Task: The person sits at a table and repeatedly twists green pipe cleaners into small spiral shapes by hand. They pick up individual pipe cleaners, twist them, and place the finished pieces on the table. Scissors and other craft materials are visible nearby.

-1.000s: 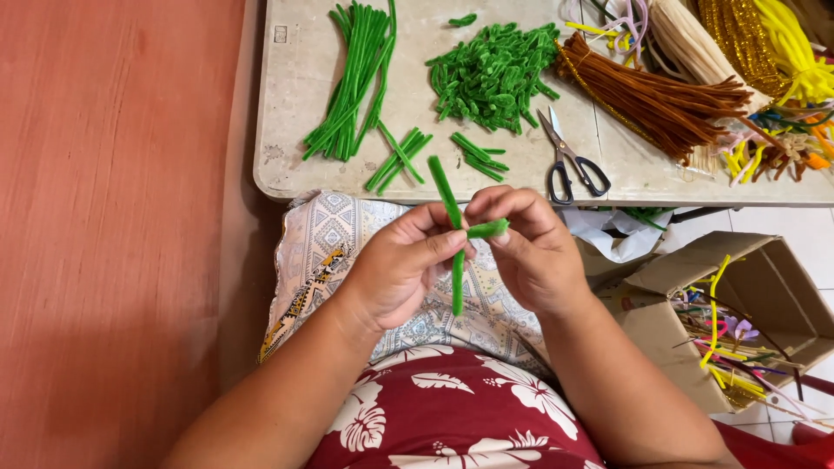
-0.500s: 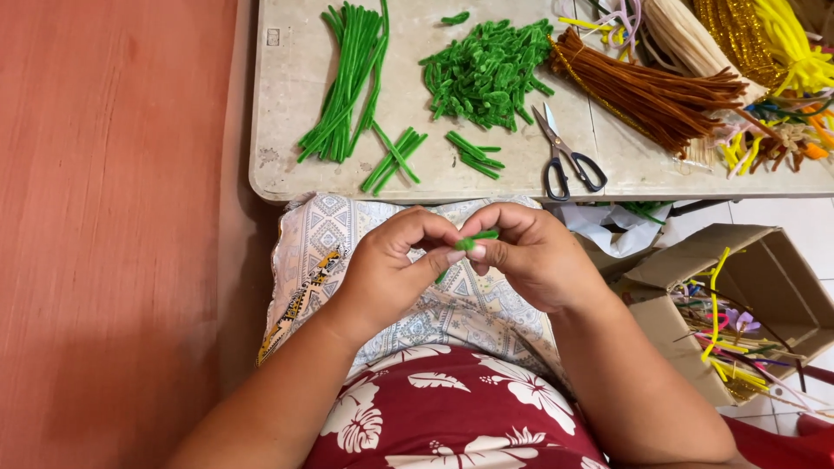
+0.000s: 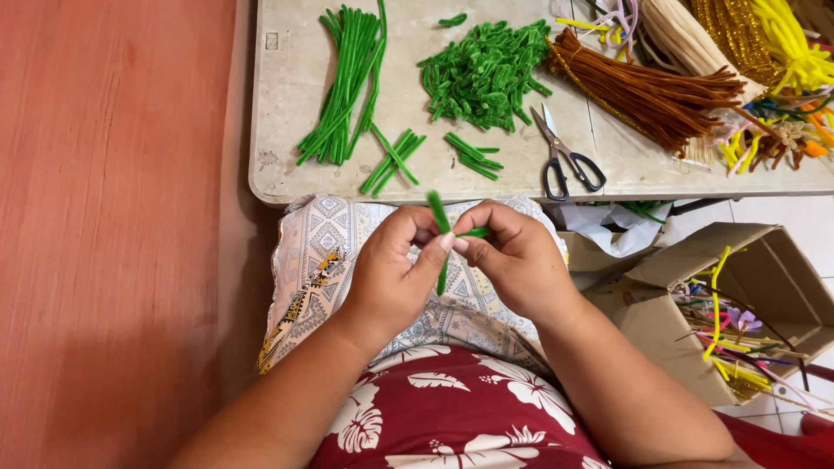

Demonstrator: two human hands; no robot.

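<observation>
**Green pipe cleaner pinched between 2 hands above the lap**

Over the patterned cloth (image 3: 330,252) on the person's lap, both hands met at a single green pipe cleaner (image 3: 439,217). It was a fuzzy, bright green stem, thin and even along its length. 1 end rose above the fingers and leaned slightly left; the other end hung down between the palms, and a short stub of the same green poked out sideways toward the right hand's knuckles, so the stem looked bent at the place where it was held. The left hand (image 3: 395,278) was closed on the stem, thumb pressed against it and fingers curled behind. The right hand (image 3: 517,260) was likewise narrowed to a pinch, its fingertips meeting the left thumb right at the bend.

Beyond the hands stood a pale table (image 3: 287,130), its near edge just above the knuckles. On it lay a bundle of long green stems (image 3: 343,87), 2 small groups of shorter green pieces (image 3: 391,161), a heap of little cut green bits (image 3: 486,74), scissors (image 3: 565,156) with black handles, a sheaf of brown stems (image 3: 651,87) and yellow ones (image 3: 782,43) at the far right. Near the right elbow, an open cardboard box (image 3: 773,260) on the tiled floor held mixed coloured stems.
</observation>
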